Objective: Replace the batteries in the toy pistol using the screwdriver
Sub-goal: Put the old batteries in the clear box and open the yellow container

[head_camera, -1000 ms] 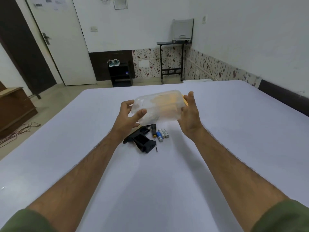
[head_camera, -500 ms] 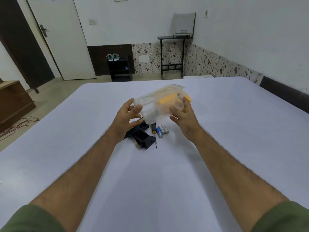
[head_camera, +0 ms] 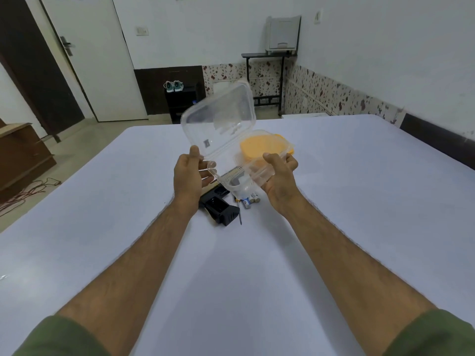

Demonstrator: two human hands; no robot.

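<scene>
Only got the head cam to go on here, so one view it is. From where I'm watching, both hands are up above the white table (head_camera: 334, 227) holding a clear plastic box (head_camera: 257, 163) with its hinged lid (head_camera: 218, 119) swung open and tilted up toward the left. The left hand (head_camera: 191, 173) is pinched on the near corner of that lid, thumb on top, fingers behind it. The right hand (head_camera: 279, 173) is wrapped around the box's near right edge, thumb hooked over the rim, so it's clamped on the base. Inside the box there's a yellow-orange pad or sponge-looking thing (head_camera: 262, 146) sitting in the far half; can't tell what it really is through the plastic. Down on the table, just under the box, the black toy pistol (head_camera: 221, 210) lies on its side, partly hidden behind the left wrist. Right beside it is the screwdriver (head_camera: 240, 214), thin shaft pointing toward me, handle mostly hidden behind the box. Touching or nearly touching that are a few batteries (head_camera: 250, 200) with blue-and-white wrappers, lying in a little cluster. Green sleeves show at the bottom corners.
</scene>
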